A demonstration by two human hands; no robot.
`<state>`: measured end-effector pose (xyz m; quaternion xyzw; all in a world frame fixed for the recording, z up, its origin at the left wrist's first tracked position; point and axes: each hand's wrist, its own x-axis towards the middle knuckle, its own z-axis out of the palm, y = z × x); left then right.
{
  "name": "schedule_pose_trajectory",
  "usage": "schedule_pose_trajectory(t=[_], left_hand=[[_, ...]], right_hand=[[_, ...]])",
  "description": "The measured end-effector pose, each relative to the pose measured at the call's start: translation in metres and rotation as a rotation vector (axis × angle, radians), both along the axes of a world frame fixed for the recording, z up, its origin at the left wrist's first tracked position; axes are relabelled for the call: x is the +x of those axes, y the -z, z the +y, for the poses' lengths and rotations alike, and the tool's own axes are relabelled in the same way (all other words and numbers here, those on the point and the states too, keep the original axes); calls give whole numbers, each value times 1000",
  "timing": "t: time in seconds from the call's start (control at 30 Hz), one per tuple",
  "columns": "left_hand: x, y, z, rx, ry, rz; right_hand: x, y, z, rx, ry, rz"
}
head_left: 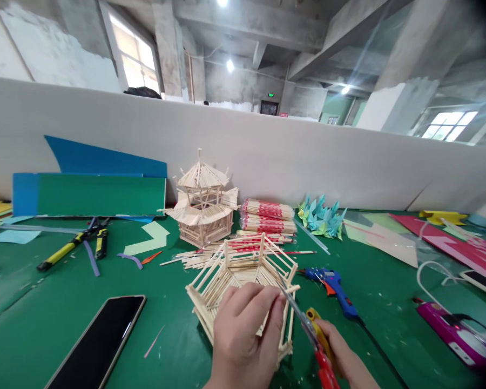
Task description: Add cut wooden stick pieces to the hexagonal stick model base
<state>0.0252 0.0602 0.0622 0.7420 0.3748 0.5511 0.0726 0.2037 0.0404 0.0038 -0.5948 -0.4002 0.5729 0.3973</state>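
Observation:
A hexagonal frame of thin wooden sticks (pixel 243 270) stands on the green table (pixel 44 324) in front of me. My left hand (pixel 243 332) is closed in a pinch on a stick at the frame's near side. My right hand (pixel 342 354) grips red and yellow scissors (pixel 314 337), whose blades point up-left and meet the frame right beside my left fingertips. A finished stick pagoda (pixel 202 202) stands behind the frame, with loose sticks (pixel 194 259) between them.
A black phone (pixel 99 343) lies at the near left. A blue glue gun (pixel 332 283) rests right of the frame. Yellow-handled cutters (pixel 71 243), green and blue card sheets (pixel 93 192), wrapped chopstick packs (pixel 267 216), teal paper cranes (pixel 322 216) and pink items (pixel 457 329) surround the work.

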Motion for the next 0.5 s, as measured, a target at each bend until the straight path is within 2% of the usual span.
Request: schedule_pose_trajectory(t=[0.17, 0.33, 0.43, 0.5], left_hand=[[0, 1, 1, -19, 10, 22], [2, 1, 2, 27, 38, 37], [3, 0, 3, 45, 41, 70], [4, -1, 3, 51, 38, 103]], right_hand=[[-1, 10, 11, -92, 47, 37], [-1, 17, 4, -121, 97, -30], [-3, 11, -7, -124, 103, -68], [-3, 2, -17, -82, 52, -91]])
